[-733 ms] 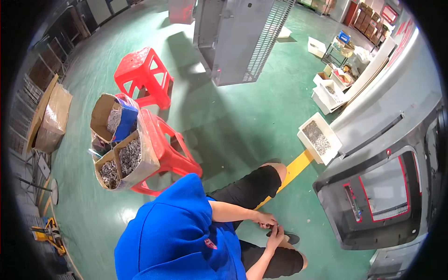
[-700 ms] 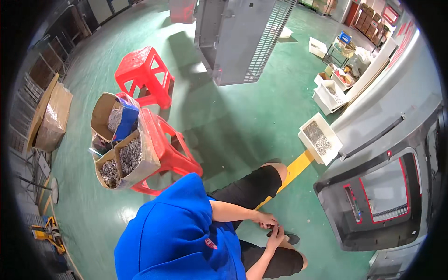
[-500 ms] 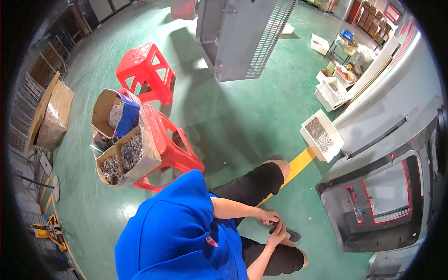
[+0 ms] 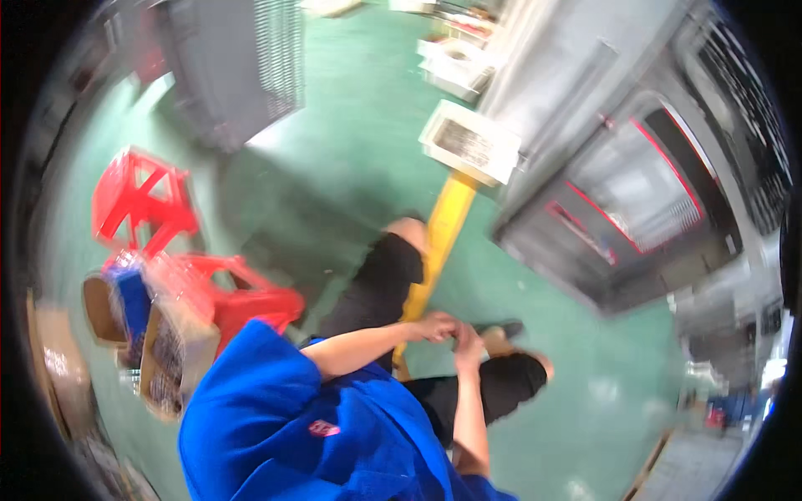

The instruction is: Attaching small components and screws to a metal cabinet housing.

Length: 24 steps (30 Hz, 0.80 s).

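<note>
My left hand (image 4: 437, 326) and my right hand (image 4: 468, 346) meet in front of my body, above the floor between my knees. The fingers of both are closed and bent inward, nearly touching at the tips. Whatever they hold, if anything, is too small and blurred to make out. Bare forearms run back from them to the sleeves of my blue shirt (image 4: 251, 409).
To the left, red stools (image 4: 144, 196) stand by open cardboard boxes (image 4: 190, 338) of small parts. Ahead is a white bin (image 4: 472, 142) by a yellow floor line (image 4: 445, 225). A grey panel with a red-edged opening (image 4: 576, 242) stands at right; a grey cabinet (image 4: 225, 75) is far left.
The whole view has swung to the right and is smeared, so stools, bin and cabinet sit further left in it. Both hands stay together with closed fingers.
</note>
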Motion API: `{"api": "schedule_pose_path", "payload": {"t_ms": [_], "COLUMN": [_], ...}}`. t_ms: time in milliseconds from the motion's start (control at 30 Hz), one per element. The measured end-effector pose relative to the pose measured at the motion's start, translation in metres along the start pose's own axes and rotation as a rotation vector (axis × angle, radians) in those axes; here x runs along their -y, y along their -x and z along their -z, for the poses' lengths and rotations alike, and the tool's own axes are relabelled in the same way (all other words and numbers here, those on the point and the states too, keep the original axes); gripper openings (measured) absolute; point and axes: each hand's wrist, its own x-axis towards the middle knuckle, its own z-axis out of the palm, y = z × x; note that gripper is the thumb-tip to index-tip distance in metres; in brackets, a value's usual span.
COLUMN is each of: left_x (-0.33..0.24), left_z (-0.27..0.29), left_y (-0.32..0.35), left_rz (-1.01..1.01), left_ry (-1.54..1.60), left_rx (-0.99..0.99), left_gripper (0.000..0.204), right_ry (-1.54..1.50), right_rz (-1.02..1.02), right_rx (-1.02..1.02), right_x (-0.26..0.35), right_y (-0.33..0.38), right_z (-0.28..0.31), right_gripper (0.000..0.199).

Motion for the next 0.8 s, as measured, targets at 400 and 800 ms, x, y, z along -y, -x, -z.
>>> {"api": "schedule_pose_path", "payload": {"t_ms": [400,800], "left_x": [-0.005,-0.004], "left_z": [0.001,-0.008], "left_y": [-0.001,-0.003], "left_rz": [0.185,0.176], "left_ry": [0.206,0.086], "left_rx": [-0.066,-0.088], "left_gripper": [0.029,0.027], "right_ry": [0.211,0.355], "right_rz": [-0.008,0.046], "right_rx": [-0.070,-0.070], "right_x": [0.023,0.014], "right_y": [-0.001,-0.001], "right_z": [0.011,0.014], "right_gripper": [0.019,0.026]}}
